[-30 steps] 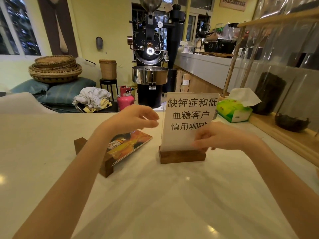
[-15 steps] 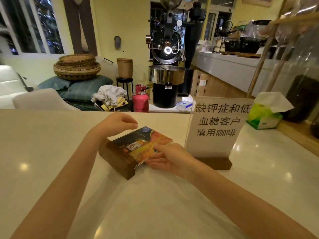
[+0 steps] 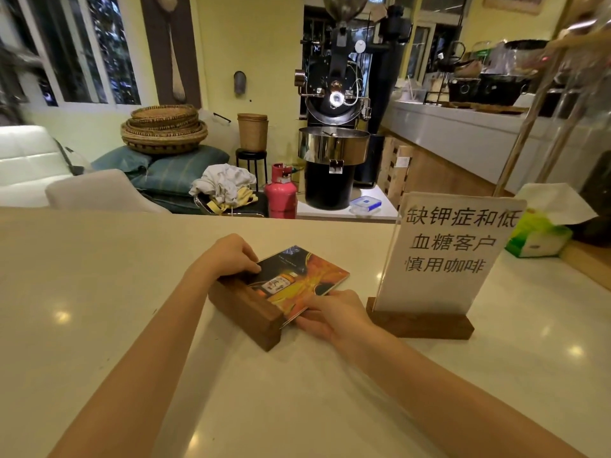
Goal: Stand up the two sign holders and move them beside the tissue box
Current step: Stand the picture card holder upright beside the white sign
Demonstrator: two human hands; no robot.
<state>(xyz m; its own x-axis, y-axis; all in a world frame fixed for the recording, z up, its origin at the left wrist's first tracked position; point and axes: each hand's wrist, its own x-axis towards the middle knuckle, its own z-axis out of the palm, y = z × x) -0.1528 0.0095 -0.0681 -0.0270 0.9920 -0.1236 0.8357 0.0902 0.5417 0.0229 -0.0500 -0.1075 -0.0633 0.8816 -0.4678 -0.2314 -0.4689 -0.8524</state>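
Observation:
A sign holder with a colourful orange and black card (image 3: 307, 276) lies flat on the pale counter, its dark wooden base (image 3: 246, 309) turned toward me. My left hand (image 3: 231, 256) grips the far end of that base. My right hand (image 3: 330, 314) pinches the card's near edge. To the right a second sign holder (image 3: 443, 256) stands upright on its wooden base (image 3: 420, 323), showing a white sheet with black characters. The green tissue box (image 3: 537, 236) sits behind it at the counter's far right.
The counter (image 3: 115, 292) ends at a far edge about mid-frame. Beyond it stand a black coffee roaster (image 3: 334, 133), a red gas cylinder (image 3: 281, 193) and stacked baskets (image 3: 163, 128). A wooden ledge and bamboo poles (image 3: 529, 117) run along the right side.
My right hand let go of the upright white sign and came to the flat sign's card edge. My left hand settled onto that sign's wooden base. The view shifted left.

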